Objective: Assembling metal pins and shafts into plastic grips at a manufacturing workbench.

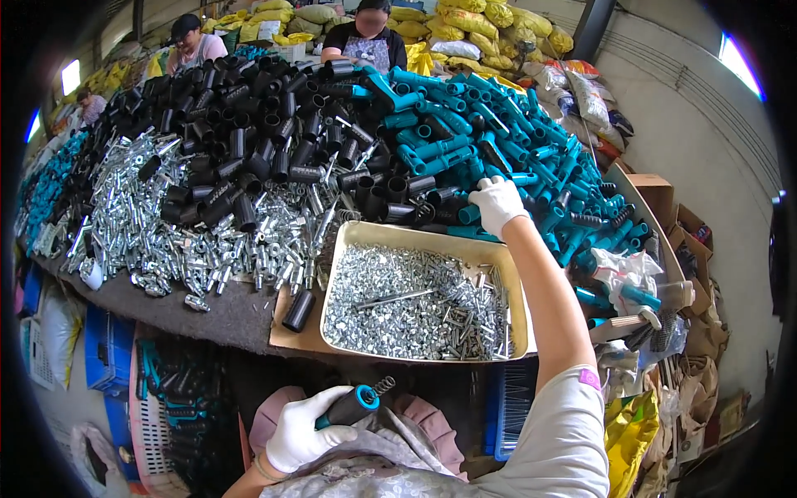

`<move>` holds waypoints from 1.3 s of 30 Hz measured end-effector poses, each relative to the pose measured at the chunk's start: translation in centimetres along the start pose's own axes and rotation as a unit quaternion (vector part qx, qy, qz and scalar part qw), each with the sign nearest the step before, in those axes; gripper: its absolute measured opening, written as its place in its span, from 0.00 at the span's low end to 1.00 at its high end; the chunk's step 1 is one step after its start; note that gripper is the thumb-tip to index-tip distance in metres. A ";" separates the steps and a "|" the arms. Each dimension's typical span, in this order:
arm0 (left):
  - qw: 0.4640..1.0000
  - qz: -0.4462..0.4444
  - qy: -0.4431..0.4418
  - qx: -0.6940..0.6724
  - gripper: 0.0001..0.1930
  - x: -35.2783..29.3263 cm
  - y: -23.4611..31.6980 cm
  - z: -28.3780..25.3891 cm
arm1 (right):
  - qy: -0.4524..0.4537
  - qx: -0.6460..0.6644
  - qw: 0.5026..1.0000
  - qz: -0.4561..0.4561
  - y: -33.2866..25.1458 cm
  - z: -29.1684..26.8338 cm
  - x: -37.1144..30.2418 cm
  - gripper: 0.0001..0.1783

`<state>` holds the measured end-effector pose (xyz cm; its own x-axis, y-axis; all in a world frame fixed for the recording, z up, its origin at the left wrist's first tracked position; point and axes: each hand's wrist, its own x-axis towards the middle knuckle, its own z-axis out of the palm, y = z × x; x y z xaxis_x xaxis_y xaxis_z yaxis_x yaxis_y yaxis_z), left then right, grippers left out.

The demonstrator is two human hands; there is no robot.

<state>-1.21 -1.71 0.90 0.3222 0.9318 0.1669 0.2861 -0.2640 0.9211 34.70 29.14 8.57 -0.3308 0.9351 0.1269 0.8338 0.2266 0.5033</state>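
Note:
My left hand, in a white glove, is wrapped round a black and teal tool handle low in front of my lap. A coil spring sticks out of the handle's open teal end. My right hand, also gloved, reaches far out to the near edge of a heap of teal plastic handles. Its fingers are bent together at the teal pieces; what they grip, if anything, is hidden. Below that hand, a cream tray holds many small metal pins and nuts.
Black plastic sleeves and shiny metal parts cover the table's middle and left. One black sleeve stands beside the tray. A red basket of handles is low at left, a blue crate at lower right. Several people sit across the table.

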 end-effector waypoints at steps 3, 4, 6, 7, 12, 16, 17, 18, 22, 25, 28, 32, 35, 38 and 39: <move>1.000 0.007 -0.002 0.016 0.34 -0.1 0.1 0.6 | 0.089 0.121 0.988 -0.031 1.9 0.5 -1.4 0.16; 1.000 0.002 -0.001 0.007 0.34 -0.2 -0.1 0.6 | 0.122 0.184 0.975 -0.003 1.2 -0.3 -1.8 0.16; 1.000 0.000 -0.001 -0.002 0.34 -0.4 -0.3 0.7 | 0.152 0.277 0.948 0.040 0.1 -2.6 -2.7 0.20; 1.000 -0.002 -0.006 0.000 0.34 -0.4 -0.4 0.7 | 0.079 0.303 0.949 0.038 0.0 -4.2 -3.2 0.24; 1.000 -0.013 -0.017 0.000 0.34 -0.3 0.1 0.9 | 0.110 0.344 0.932 0.025 0.4 -2.8 -2.5 0.21; 1.000 -0.006 -0.017 0.013 0.33 -0.2 0.5 1.4 | 0.232 0.189 0.933 0.200 5.5 2.3 -1.0 0.13; 1.000 -0.008 -0.014 0.023 0.33 -0.2 0.6 1.4 | 0.215 0.136 0.939 0.231 6.3 3.1 -0.4 0.15; 0.999 -0.014 -0.011 0.027 0.33 -0.3 0.5 1.2 | 0.179 0.115 0.947 0.241 6.3 3.2 0.1 0.16; 0.999 -0.027 0.006 0.040 0.33 0.1 0.7 1.2 | 0.042 0.175 0.916 0.359 6.6 3.1 2.0 0.18; 0.999 -0.035 0.010 0.041 0.34 0.5 0.3 1.4 | -0.049 0.230 0.883 0.406 7.9 2.8 1.9 0.20; 0.998 -0.032 -0.008 0.056 0.34 1.1 0.0 1.7 | -0.105 0.202 0.907 0.353 8.5 4.3 1.0 0.21; 0.998 -0.042 -0.028 0.030 0.33 1.5 0.5 1.9 | -0.028 0.130 0.945 0.298 7.7 6.1 0.5 0.19; 0.998 -0.022 -0.034 0.050 0.32 1.3 0.8 2.3 | 0.005 0.119 0.943 0.311 7.9 7.8 0.3 0.19; 0.997 -0.046 -0.043 0.052 0.31 0.6 1.0 2.3 | -0.010 0.128 0.938 0.322 7.6 8.6 0.4 0.20; 0.997 -0.051 -0.044 0.047 0.31 0.4 1.1 2.3 | -0.013 0.150 0.935 0.321 7.9 8.9 0.1 0.20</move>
<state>1.30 -2.21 1.15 0.3638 0.9307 0.0386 0.4032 -0.1947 0.8942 45.17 33.40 4.98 0.2874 0.9102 0.2983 0.9447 -0.3208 0.0685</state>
